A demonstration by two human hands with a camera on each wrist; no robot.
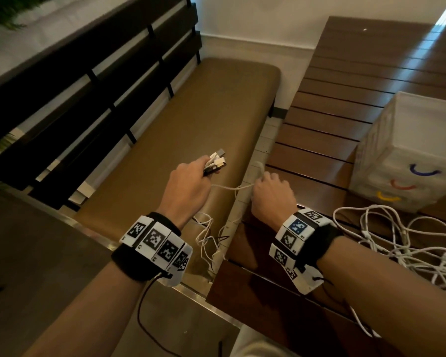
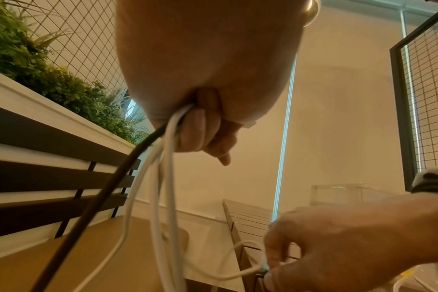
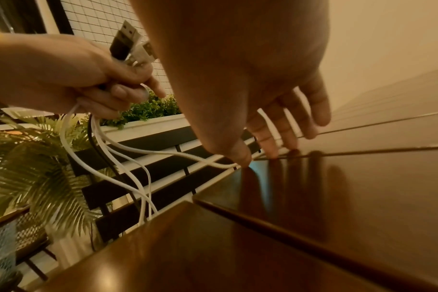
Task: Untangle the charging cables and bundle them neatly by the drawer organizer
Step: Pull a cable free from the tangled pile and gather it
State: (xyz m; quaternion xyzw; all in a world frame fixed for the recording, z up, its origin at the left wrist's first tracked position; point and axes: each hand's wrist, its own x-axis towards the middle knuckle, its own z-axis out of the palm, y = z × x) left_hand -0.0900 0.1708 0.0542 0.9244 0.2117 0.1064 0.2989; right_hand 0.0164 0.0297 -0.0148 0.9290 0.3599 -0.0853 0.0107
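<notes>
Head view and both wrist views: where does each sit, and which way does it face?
Head: looks down past both forearms at the brown slatted wooden table, tan cushioned bench and white drawer organizer.
Left wrist: under the left hand, looking up past it at gripped white and black cables.
Right wrist: under the right hand, low over the table.
Shared: every view shows both hands.

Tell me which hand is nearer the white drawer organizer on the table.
Right. The right hand is over the table's near edge, pinching a white cable, with the drawer organizer beyond it. The left hand grips plug ends over the bench, farther away.
</notes>
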